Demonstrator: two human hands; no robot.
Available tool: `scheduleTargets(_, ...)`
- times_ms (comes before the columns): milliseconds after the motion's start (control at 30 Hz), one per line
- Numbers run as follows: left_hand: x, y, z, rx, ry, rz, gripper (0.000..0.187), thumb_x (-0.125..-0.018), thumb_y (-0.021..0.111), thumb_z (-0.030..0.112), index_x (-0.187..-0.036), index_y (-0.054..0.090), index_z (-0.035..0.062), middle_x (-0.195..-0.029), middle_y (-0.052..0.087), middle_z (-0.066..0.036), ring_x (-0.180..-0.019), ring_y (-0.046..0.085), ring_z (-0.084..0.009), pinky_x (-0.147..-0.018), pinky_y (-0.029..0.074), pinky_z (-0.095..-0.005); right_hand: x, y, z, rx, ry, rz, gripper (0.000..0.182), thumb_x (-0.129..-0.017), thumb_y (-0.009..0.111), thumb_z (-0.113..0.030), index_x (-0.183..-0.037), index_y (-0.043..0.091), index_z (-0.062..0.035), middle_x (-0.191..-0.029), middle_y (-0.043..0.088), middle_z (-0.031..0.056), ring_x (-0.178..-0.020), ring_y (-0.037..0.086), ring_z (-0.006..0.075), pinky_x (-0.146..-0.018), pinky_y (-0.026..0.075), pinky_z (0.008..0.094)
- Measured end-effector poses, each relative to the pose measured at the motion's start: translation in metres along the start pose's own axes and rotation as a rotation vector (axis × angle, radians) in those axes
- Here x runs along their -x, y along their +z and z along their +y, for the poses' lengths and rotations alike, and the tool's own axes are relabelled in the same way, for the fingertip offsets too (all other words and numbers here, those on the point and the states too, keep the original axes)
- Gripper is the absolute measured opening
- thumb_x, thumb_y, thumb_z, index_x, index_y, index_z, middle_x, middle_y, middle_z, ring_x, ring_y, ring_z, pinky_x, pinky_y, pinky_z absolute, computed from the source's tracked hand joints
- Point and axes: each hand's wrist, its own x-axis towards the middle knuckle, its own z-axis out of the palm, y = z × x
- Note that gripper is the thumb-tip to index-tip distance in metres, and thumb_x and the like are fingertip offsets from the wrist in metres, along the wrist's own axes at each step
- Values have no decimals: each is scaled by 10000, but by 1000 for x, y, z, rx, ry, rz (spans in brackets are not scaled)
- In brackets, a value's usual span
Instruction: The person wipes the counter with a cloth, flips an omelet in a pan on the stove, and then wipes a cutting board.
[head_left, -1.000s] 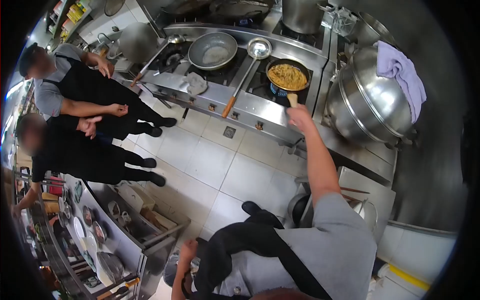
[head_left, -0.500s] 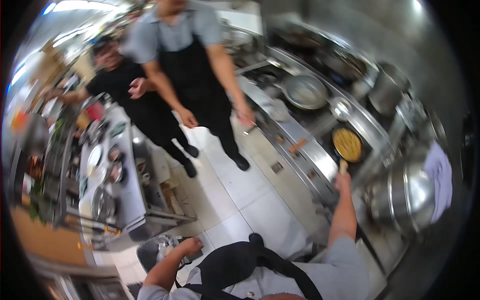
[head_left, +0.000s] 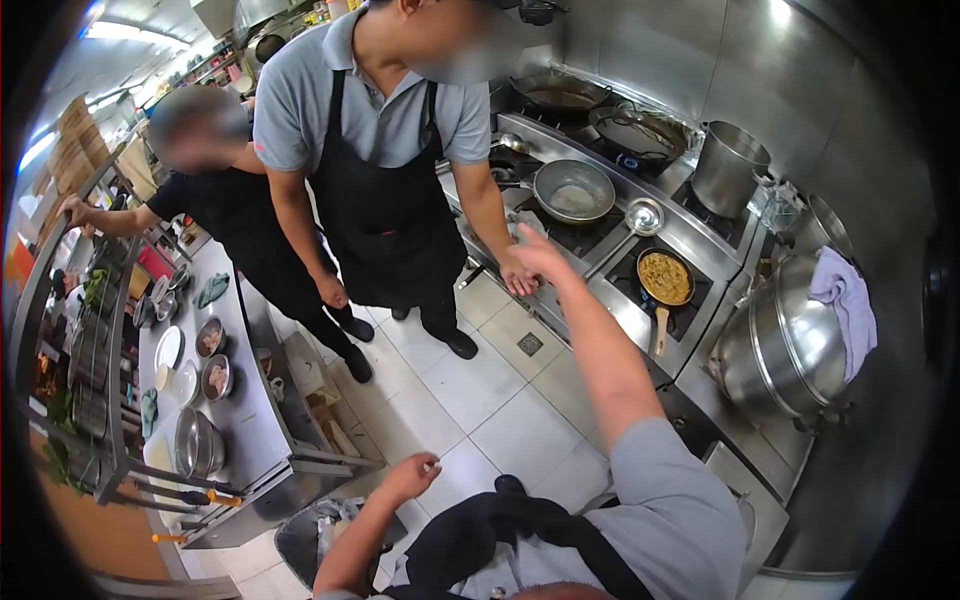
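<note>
My right hand [head_left: 543, 258] reaches over the front of the stove with its fingers stretched out, holding nothing. It is close to a co-worker's hand [head_left: 517, 277], which overlaps it in this view. Behind the hands, a ladle [head_left: 643, 217] with a long handle lies along the stove top. A small frying pan [head_left: 661, 311] with a pale wooden handle sits on the nearest burner, filled with a flat yellow-brown egg-like food [head_left: 665, 277]. Low in front of my body, my left hand [head_left: 410, 477] is curled closed, with nothing visible in it.
A wok [head_left: 574, 191] and a tall steel pot [head_left: 731, 165] stand on other burners. A big steel vessel [head_left: 783, 340] carries a purple cloth [head_left: 846, 310]. Two people in black stand across the aisle. Bowls and plates line the left counter [head_left: 250, 425]; a bin [head_left: 300, 545] is below.
My right hand has let go of the frying pan's handle and swung left towards the co-worker's hand. The pan stays on its burner. My left hand has shifted slightly right.
</note>
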Motion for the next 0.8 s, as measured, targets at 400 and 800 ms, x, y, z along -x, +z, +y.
scheduleTargets(400,67,13,-116,-249,-51,-44,376,-785,692,227,-1132,675,83,-1094,686,-186,-1033,643,-383,-887,509,-469,48,-97,212,-163,-37,862,177,-901,541,-175,-919,658,-44,-737,594,31,-645,565,136,-559,461,328)
scheduleTargets(800,-76,-182,205,-1026,659,725,229,-828,590,9,-1055,614,-4,-1102,634,-186,-977,609,-387,-832,488,-486,26,-217,233,20,448,403,825,-832,501,-47,-1574,142,-81,-1276,606,228,-722,665,257,-578,533,360)
